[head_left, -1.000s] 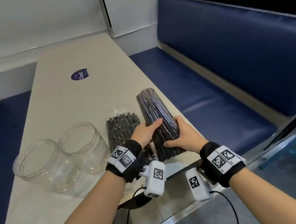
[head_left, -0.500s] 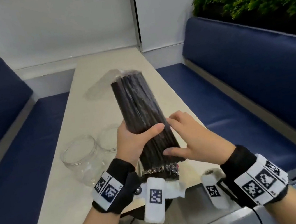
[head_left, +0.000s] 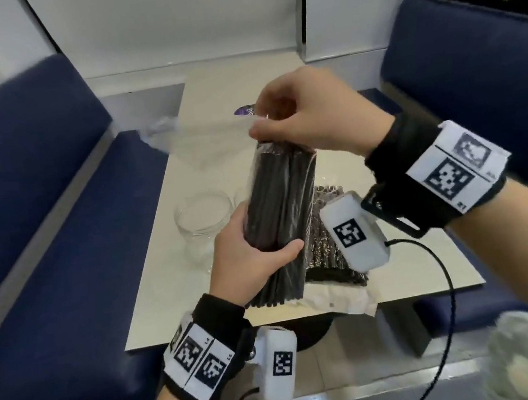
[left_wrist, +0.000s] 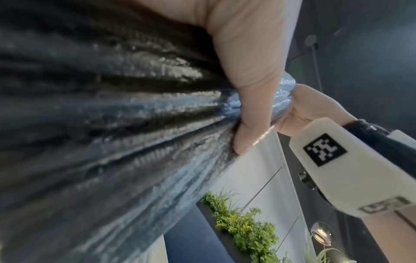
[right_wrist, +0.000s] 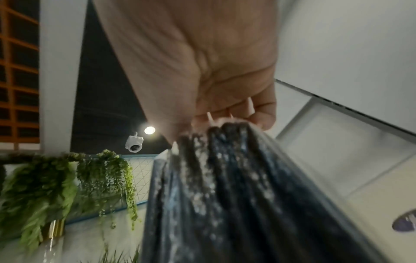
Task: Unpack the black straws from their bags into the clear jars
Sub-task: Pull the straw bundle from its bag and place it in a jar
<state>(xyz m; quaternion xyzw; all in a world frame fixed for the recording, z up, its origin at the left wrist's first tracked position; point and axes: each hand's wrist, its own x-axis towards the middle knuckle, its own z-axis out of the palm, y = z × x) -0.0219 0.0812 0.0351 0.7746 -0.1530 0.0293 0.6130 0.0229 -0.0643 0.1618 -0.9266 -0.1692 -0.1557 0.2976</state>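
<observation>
While left hand (head_left: 249, 255) grips the straw bag (head_left: 279, 211) upright, right hand (head_left: 308, 116) pinches its top — above.

Two bags of black straws: one held upright (head_left: 277, 211), one lying (head_left: 325, 245) at the table's (head_left: 172, 279) near edge. One clear jar (head_left: 203, 221) plainly visible. Two hands: left (head_left: 250, 262), right (head_left: 308, 116). One purple sticker (head_left: 244, 111).
</observation>
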